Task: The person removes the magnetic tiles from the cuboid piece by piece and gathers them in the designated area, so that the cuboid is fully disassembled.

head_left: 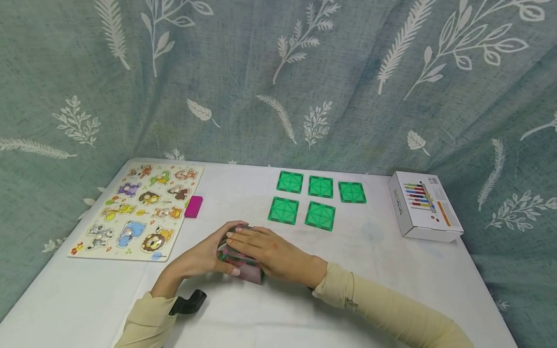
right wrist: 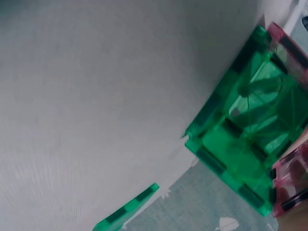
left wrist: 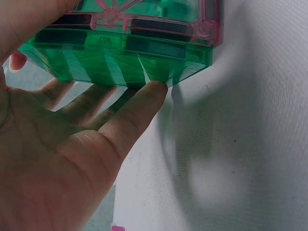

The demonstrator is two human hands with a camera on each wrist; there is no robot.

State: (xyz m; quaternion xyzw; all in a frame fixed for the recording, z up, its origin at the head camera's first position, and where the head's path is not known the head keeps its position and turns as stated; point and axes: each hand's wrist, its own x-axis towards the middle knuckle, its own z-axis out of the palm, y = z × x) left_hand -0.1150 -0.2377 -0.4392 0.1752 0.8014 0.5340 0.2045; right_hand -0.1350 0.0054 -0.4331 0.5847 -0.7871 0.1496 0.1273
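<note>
Between my hands on the white table stands a small box of green and pink magnetic tiles. My left hand holds its left side, thumb at the front and the other fingers round the back. In the left wrist view, fingers lie along a green tile wall, with a pink tile edge above it. My right hand rests over the top with its fingers stretched across; its thumb is hidden. Green walls and a pink tile of the box show in the right wrist view.
Several flat green square tiles lie in two rows behind the hands. At the left is an animal puzzle board, with a magenta block at its right edge. A white box with an abacus picture stands at the right. A patterned curtain hangs behind.
</note>
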